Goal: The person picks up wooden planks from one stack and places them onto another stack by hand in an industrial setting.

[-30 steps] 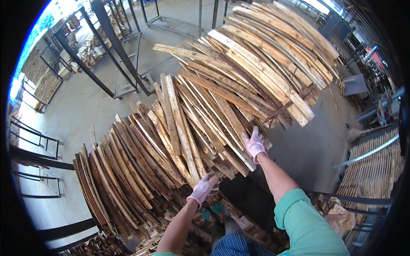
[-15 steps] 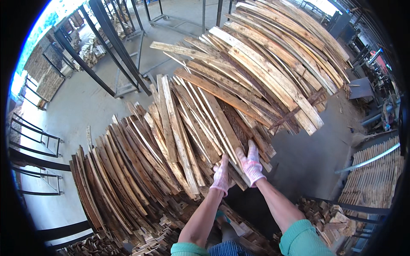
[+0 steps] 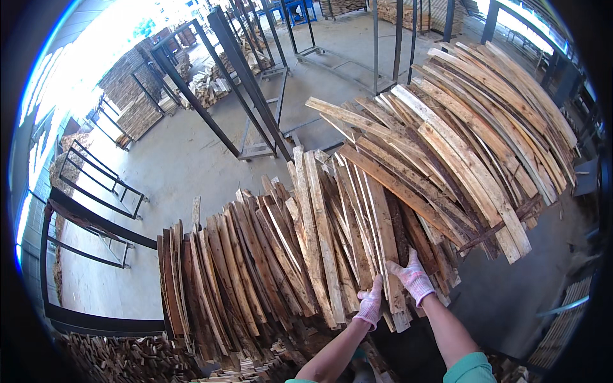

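Observation:
Both my hands wear pale pink-and-white gloves and are at the near ends of a small bundle of rough wooden strips (image 3: 385, 239). My left hand (image 3: 369, 307) closes on the bundle's left edge, thumb up along the wood. On the other side, my right hand (image 3: 415, 279) grips the strips, its thumb reaching over the top board. The fingers beneath are partly hidden. The bundle lies on a wide heap of similar strips (image 3: 239, 262), many with dark bark edges. To the right, longer pale boards (image 3: 466, 147) lie fanned out.
Black metal frames (image 3: 246, 83) stand beyond the heap, and a low wheeled rack (image 3: 102, 179) is at the left. Stacked timber (image 3: 131, 96) rises farther back on the grey concrete floor (image 3: 191, 153). Short offcuts (image 3: 121, 360) are piled at lower left.
The view has swung to the left and up, so the heap and hands appear farther right and lower. Both hands stay at the near ends of the strips.

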Demonstrator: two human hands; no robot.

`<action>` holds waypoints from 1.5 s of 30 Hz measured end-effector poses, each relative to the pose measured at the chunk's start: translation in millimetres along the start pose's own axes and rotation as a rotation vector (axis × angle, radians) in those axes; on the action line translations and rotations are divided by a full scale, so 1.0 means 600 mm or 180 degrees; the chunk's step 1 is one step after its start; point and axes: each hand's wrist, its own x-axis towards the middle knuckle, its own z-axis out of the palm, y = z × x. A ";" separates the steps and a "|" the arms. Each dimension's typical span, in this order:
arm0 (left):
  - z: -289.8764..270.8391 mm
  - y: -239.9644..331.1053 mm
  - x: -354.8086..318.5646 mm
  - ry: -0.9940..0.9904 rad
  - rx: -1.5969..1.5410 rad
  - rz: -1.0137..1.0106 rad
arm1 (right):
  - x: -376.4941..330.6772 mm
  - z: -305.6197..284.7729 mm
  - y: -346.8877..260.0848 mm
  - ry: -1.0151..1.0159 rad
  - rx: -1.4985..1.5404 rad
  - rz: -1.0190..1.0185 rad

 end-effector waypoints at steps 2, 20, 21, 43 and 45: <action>0.004 -0.025 0.030 0.0128 0.0017 0.0279 | 0.008 -0.004 -0.001 -0.0012 0.0043 0.0077; -0.297 0.131 -0.345 -0.0112 0.3539 0.0397 | -0.230 0.153 0.025 -0.0865 0.1200 0.0166; -0.310 0.116 -0.336 0.0032 0.3569 0.0144 | -0.260 0.121 -0.053 -0.0889 0.0663 0.0462; -0.323 0.063 -0.467 -0.0256 0.3119 0.1881 | -0.380 0.080 -0.120 -0.1171 0.2254 0.0758; -0.310 0.110 -0.557 -0.0647 0.3193 0.1205 | -0.410 0.065 -0.126 -0.1104 0.2364 0.1010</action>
